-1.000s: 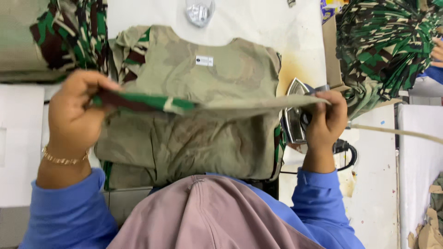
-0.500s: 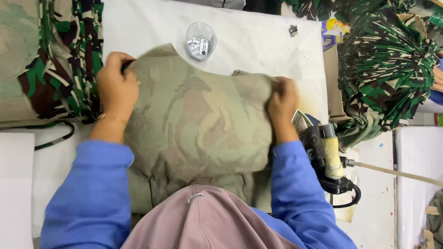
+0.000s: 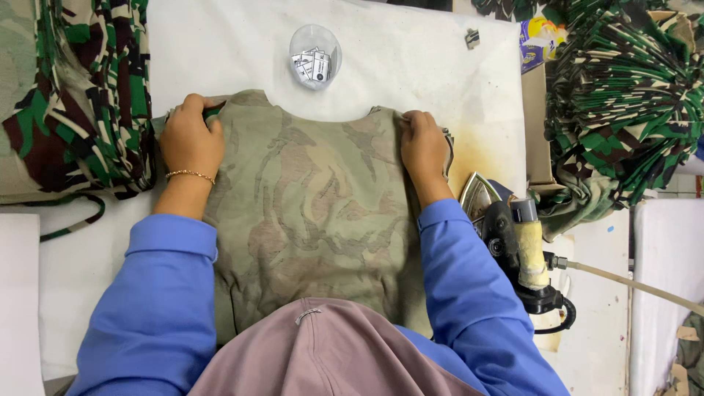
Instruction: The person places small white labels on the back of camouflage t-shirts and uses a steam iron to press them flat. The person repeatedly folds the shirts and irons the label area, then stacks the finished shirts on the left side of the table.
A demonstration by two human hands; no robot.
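my left hand [image 3: 192, 138] pinching camo shirt [image 3: 315, 213] shoulder, my right hand [image 3: 424, 149] fingers curled gripping other shoulder, shirt hem hidden under my hood, iron [image 3: 513, 242] beside

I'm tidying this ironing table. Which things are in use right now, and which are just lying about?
In use: left hand and right hand pressing the camouflage garment flat.

Lying about: iron, clear cup of tags, fabric piles at left and right.

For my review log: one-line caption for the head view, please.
Left hand and right hand press a camouflage garment flat beside an iron.
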